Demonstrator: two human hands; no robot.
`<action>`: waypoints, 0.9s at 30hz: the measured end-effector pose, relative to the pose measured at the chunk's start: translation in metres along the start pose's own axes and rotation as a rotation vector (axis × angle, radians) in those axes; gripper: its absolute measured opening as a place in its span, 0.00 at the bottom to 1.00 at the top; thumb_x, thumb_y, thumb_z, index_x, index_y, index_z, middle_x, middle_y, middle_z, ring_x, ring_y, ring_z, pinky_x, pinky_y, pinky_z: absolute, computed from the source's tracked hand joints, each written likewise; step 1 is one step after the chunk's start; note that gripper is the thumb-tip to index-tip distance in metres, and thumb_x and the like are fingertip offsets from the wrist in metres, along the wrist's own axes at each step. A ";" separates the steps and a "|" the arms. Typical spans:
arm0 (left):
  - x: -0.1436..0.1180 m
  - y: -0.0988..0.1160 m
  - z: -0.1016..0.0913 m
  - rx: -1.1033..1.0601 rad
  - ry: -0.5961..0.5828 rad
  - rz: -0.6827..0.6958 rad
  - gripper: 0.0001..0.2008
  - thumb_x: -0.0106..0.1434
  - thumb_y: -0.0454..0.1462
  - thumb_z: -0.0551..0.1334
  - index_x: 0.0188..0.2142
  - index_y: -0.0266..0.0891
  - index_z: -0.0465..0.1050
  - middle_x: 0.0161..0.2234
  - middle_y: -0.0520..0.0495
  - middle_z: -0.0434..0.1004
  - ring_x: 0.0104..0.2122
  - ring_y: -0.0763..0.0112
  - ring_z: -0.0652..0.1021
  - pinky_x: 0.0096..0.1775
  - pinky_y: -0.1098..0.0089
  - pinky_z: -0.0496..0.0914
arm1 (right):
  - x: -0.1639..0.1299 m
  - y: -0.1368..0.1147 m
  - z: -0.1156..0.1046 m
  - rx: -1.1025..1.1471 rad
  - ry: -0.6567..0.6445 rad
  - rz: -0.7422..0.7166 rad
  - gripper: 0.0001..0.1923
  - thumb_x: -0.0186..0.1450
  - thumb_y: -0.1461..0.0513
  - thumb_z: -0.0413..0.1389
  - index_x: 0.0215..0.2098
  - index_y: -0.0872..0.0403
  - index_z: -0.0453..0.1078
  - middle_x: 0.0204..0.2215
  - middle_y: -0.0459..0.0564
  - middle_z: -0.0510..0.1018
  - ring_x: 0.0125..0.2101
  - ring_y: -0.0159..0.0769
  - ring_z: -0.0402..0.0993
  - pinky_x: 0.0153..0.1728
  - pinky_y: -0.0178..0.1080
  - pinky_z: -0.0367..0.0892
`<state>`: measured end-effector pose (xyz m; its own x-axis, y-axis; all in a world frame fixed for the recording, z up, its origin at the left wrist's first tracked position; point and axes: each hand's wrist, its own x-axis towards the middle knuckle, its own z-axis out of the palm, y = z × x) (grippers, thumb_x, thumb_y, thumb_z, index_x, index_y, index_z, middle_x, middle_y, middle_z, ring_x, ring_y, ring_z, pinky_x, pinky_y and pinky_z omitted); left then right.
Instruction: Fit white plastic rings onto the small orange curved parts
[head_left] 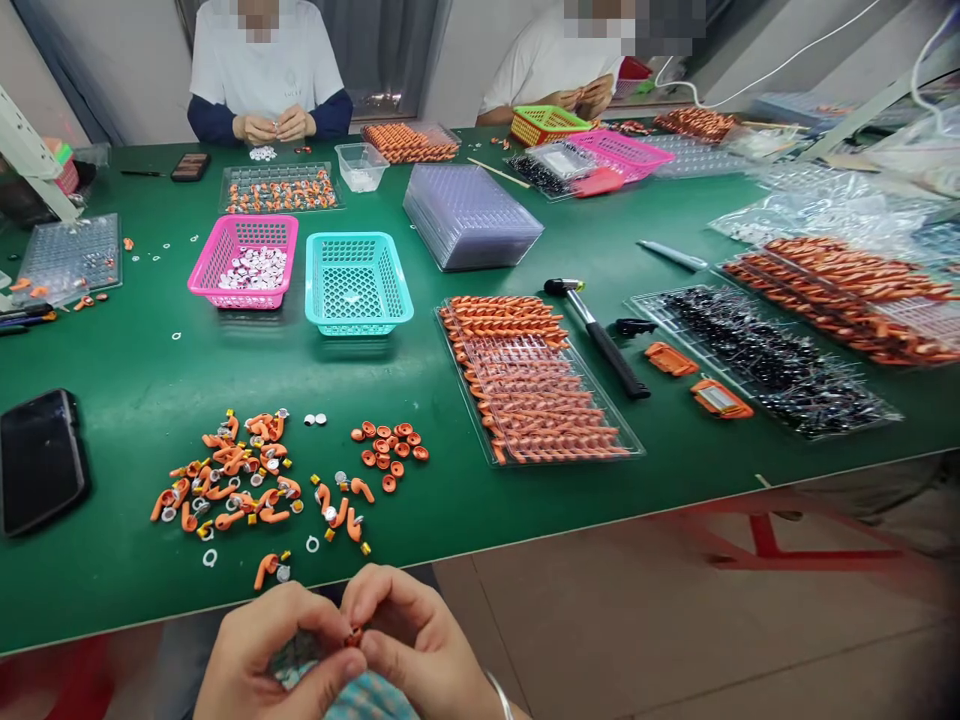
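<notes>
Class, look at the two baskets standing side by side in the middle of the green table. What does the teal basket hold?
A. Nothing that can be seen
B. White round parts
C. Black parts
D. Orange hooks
A: the teal basket shows only its bare mesh floor, while the pink basket to its left holds the white round parts.

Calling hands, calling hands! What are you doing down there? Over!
Left hand and right hand together below the table edge, pinching one small orange part. Loose orange parts on the green mat just ahead. Nothing between.
</notes>
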<state>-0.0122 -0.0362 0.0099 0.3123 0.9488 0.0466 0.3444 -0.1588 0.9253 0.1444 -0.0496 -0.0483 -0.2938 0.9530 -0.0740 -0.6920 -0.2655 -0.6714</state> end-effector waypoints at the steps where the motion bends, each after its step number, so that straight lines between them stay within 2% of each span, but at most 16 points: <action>1: 0.001 -0.001 -0.001 0.005 -0.014 0.027 0.04 0.59 0.34 0.68 0.30 0.43 0.75 0.25 0.56 0.78 0.24 0.75 0.76 0.28 0.80 0.70 | -0.001 -0.001 0.000 -0.052 0.008 -0.003 0.06 0.59 0.60 0.67 0.36 0.50 0.78 0.30 0.45 0.74 0.31 0.30 0.70 0.35 0.33 0.64; 5: 0.004 -0.006 -0.005 -0.007 0.003 0.128 0.03 0.59 0.34 0.69 0.31 0.43 0.76 0.25 0.54 0.79 0.25 0.74 0.78 0.30 0.78 0.72 | -0.003 -0.006 0.000 -0.312 0.034 -0.102 0.07 0.61 0.60 0.64 0.38 0.49 0.79 0.30 0.47 0.75 0.31 0.33 0.70 0.34 0.34 0.64; 9: 0.006 -0.009 -0.004 -0.004 0.047 0.032 0.09 0.55 0.38 0.71 0.27 0.40 0.73 0.23 0.52 0.77 0.23 0.72 0.76 0.27 0.76 0.72 | -0.003 -0.008 0.003 -0.460 0.035 -0.203 0.05 0.63 0.59 0.61 0.34 0.52 0.79 0.27 0.49 0.74 0.29 0.35 0.70 0.31 0.36 0.64; 15: 0.008 -0.006 0.000 -0.072 -0.081 -0.078 0.14 0.57 0.44 0.70 0.21 0.38 0.76 0.19 0.50 0.78 0.20 0.72 0.77 0.24 0.78 0.70 | -0.005 -0.005 0.009 -0.592 0.075 -0.423 0.04 0.64 0.63 0.57 0.35 0.49 0.75 0.26 0.47 0.72 0.28 0.35 0.67 0.29 0.36 0.63; 18: 0.008 -0.007 0.000 -0.090 -0.158 -0.101 0.12 0.59 0.44 0.68 0.24 0.39 0.79 0.22 0.50 0.80 0.23 0.71 0.78 0.27 0.78 0.72 | -0.007 -0.007 0.009 -0.633 0.073 -0.471 0.06 0.65 0.63 0.56 0.39 0.48 0.75 0.27 0.48 0.72 0.29 0.37 0.67 0.29 0.37 0.63; 20: 0.006 -0.008 -0.001 -0.087 -0.166 -0.093 0.10 0.60 0.43 0.67 0.27 0.40 0.79 0.24 0.51 0.81 0.24 0.71 0.79 0.29 0.78 0.73 | -0.007 -0.009 0.007 -0.653 0.048 -0.480 0.09 0.66 0.63 0.57 0.43 0.46 0.76 0.28 0.49 0.73 0.31 0.38 0.68 0.31 0.38 0.65; 24: 0.005 -0.006 -0.004 -0.013 -0.113 0.035 0.03 0.60 0.38 0.69 0.34 0.43 0.77 0.28 0.53 0.82 0.27 0.73 0.80 0.31 0.79 0.73 | -0.008 -0.007 0.001 -0.637 0.048 -0.458 0.12 0.65 0.62 0.60 0.45 0.40 0.77 0.33 0.49 0.73 0.32 0.36 0.71 0.33 0.38 0.69; 27: 0.006 -0.003 -0.005 0.073 -0.061 0.230 0.07 0.59 0.34 0.69 0.38 0.43 0.76 0.30 0.52 0.82 0.28 0.72 0.81 0.32 0.79 0.75 | -0.006 -0.003 -0.001 -0.575 0.078 -0.463 0.11 0.64 0.60 0.62 0.43 0.39 0.78 0.30 0.48 0.75 0.29 0.35 0.72 0.32 0.38 0.69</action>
<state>-0.0155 -0.0292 0.0095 0.4417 0.8676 0.2282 0.3204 -0.3902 0.8632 0.1492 -0.0547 -0.0462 0.0065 0.9620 0.2728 -0.2733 0.2642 -0.9249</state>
